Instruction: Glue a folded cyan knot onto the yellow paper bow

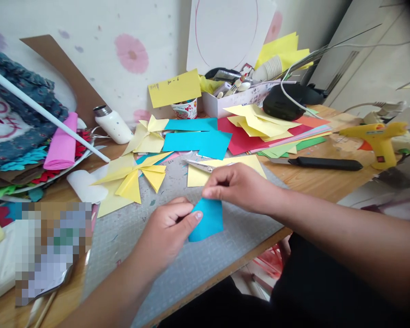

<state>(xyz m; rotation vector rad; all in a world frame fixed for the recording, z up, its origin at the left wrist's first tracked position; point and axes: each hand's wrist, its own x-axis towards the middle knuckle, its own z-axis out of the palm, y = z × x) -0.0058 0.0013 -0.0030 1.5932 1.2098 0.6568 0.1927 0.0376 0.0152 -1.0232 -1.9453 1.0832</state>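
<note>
A small piece of blue paper [210,222] is held between both hands above the grey cutting mat [123,255]. My left hand [172,223] pinches its left edge, thumb on top. At the paper's upper edge, my right hand [239,187] closes its thumb and fingers on it. Just beyond the right hand, scissors [200,166] lie on a pale yellow sheet [249,166], their handles hidden by that hand. Folded yellow paper bows [133,180] rest to the left, and more blue paper pieces [191,142] lie behind.
Right of the mat are a black-handled knife [328,163] and a yellow glue gun [379,141]. Coloured sheets [239,136] are stacked at the back, before a box of tools [222,102]. A white bottle [112,125] leans at back left; a phone-like object [54,255] is pixelated.
</note>
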